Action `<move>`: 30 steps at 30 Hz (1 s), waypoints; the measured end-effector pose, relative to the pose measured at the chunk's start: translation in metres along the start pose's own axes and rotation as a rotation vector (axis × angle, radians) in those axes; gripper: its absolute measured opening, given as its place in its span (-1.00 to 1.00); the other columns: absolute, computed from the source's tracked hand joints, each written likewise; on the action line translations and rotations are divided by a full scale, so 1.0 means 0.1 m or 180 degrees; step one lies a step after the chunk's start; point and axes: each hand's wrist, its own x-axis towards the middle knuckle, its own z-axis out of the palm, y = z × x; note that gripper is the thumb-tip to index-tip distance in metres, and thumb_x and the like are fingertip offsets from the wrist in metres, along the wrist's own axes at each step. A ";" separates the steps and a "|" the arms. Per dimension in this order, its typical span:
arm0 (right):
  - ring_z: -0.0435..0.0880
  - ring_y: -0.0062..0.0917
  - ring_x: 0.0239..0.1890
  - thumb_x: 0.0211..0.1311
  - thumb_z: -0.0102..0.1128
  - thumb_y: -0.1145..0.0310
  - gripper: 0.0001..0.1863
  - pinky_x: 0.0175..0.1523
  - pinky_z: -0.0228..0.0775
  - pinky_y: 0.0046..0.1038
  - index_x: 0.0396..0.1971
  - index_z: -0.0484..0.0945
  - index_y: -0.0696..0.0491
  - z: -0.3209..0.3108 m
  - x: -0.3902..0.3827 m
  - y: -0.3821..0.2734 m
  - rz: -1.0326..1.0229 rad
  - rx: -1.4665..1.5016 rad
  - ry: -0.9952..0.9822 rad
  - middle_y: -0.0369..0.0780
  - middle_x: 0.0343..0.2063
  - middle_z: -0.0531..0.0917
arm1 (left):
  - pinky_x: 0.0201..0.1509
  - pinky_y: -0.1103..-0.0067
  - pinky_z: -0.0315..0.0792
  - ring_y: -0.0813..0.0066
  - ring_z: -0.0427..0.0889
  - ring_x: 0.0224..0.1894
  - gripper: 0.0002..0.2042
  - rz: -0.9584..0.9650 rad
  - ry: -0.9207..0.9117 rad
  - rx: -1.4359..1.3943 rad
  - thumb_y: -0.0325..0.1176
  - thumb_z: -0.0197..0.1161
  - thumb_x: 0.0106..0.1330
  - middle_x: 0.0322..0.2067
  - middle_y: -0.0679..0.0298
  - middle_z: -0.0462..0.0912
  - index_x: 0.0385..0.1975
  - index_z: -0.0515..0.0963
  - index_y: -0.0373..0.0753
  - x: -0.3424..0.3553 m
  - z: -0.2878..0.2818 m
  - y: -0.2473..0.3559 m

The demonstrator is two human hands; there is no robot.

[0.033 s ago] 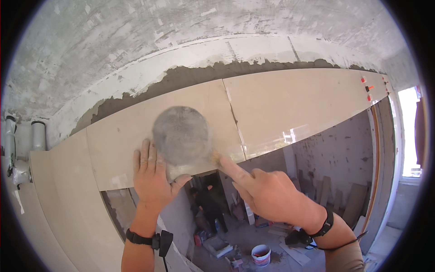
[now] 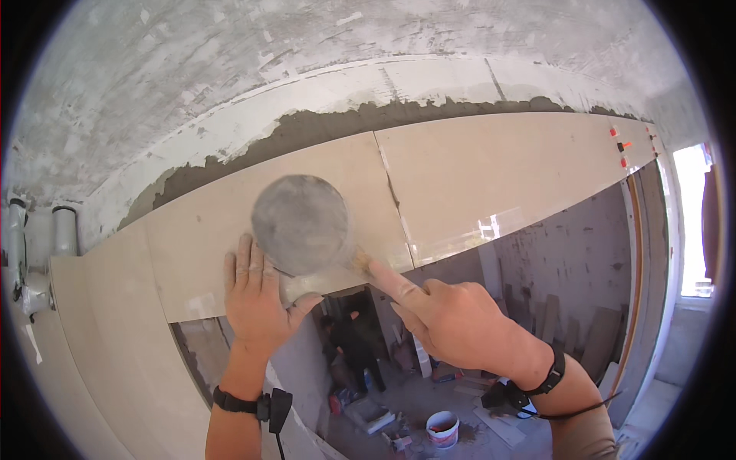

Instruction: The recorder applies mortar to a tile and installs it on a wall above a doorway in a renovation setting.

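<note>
A beige glossy tile (image 2: 222,199) is set on the wall above an opening, with a round grey area (image 2: 300,225) in it. Whether that is a cut hole or a disc, I cannot tell. My left hand (image 2: 259,295) lies flat on the tile, fingers spread, just below left of the circle. Right of the circle's lower edge, my right hand (image 2: 452,318) is closed with its index finger stretched along a small yellowish brush-like thing (image 2: 360,259). The brush-like thing is blurred and mostly hidden by the finger; its tip is against the tile.
A second beige tile (image 2: 491,176) continues right, with red levelling clips (image 2: 622,146) at its far end. Grey mortar (image 2: 337,126) shows above. Through the opening, a person in dark clothes (image 2: 356,349) stands near a white bucket (image 2: 442,429) and scattered boards. Pipes (image 2: 64,230) are at left.
The whole view has shifted very slightly up and left. Both hands keep nearly the same places on the tile.
</note>
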 end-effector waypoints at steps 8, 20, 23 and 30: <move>0.56 -0.13 -0.58 0.27 0.16 0.44 -0.36 -0.46 0.42 -0.23 0.37 0.28 0.02 -0.10 0.11 0.13 0.0054 0.0402 0.0133 -0.05 -0.61 0.55 | 0.33 -0.05 0.14 -0.19 0.30 0.33 -0.12 0.0041 -0.0058 0.0251 0.33 0.16 0.18 0.22 -0.15 0.43 0.19 0.39 -0.47 0.01 0.01 0.03; 0.55 -0.14 -0.59 0.26 0.16 0.45 -0.34 -0.40 0.42 -0.19 0.38 0.26 -0.02 -0.18 0.10 0.29 0.0106 0.0194 -0.0044 -0.07 -0.62 0.55 | 0.35 -0.04 0.11 -0.19 0.29 0.33 -0.12 0.0104 0.0175 0.0377 0.30 0.16 0.19 0.23 -0.16 0.40 0.24 0.33 -0.44 0.00 0.00 -0.03; 0.56 -0.16 -0.59 0.25 0.17 0.45 -0.35 -0.43 0.43 -0.20 0.37 0.29 0.00 -0.14 0.05 0.28 -0.0322 0.0455 0.0504 -0.07 -0.59 0.57 | 0.35 -0.05 0.11 -0.19 0.28 0.34 -0.13 0.0066 0.0182 0.0317 0.29 0.17 0.20 0.23 -0.16 0.39 0.23 0.33 -0.44 -0.01 0.02 -0.04; 0.57 -0.23 -0.62 0.26 0.16 0.40 -0.37 -0.51 0.41 -0.24 0.36 0.30 0.02 -0.18 0.08 0.26 -0.0181 0.0186 0.0291 -0.10 -0.65 0.54 | 0.33 -0.04 0.15 -0.12 0.35 0.32 -0.10 0.0036 0.0171 0.0423 0.34 0.20 0.15 0.22 -0.11 0.44 0.23 0.36 -0.42 0.02 -0.03 -0.01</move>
